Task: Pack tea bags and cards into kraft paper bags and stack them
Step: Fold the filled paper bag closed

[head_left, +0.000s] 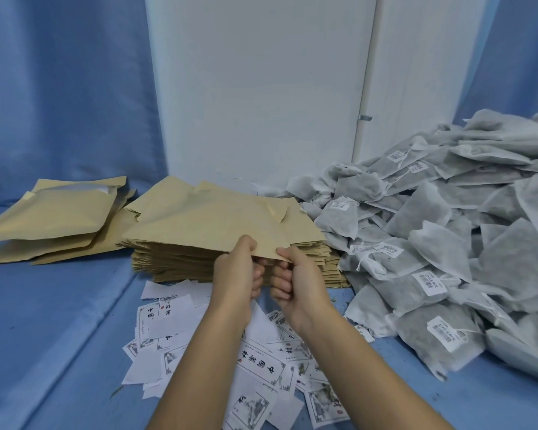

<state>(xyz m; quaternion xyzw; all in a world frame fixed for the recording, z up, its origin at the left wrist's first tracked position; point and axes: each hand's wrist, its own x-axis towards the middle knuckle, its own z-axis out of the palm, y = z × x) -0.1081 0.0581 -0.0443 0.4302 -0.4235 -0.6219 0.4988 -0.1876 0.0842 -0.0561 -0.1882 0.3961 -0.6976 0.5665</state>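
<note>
A flat kraft paper bag (218,226) is lifted off the top of a tall stack of empty kraft bags (174,262) at the centre. My left hand (238,271) and my right hand (288,274) both pinch its near edge, thumbs on top and fingers curled below. White printed cards (261,364) lie scattered on the blue cloth beneath my forearms. A big heap of grey mesh tea bags (441,243) with white labels fills the right side.
Filled, puffy kraft bags (53,221) lie stacked at the left. A white wall panel (261,88) and blue curtains stand behind. Blue cloth (50,336) covers the work surface at the front left.
</note>
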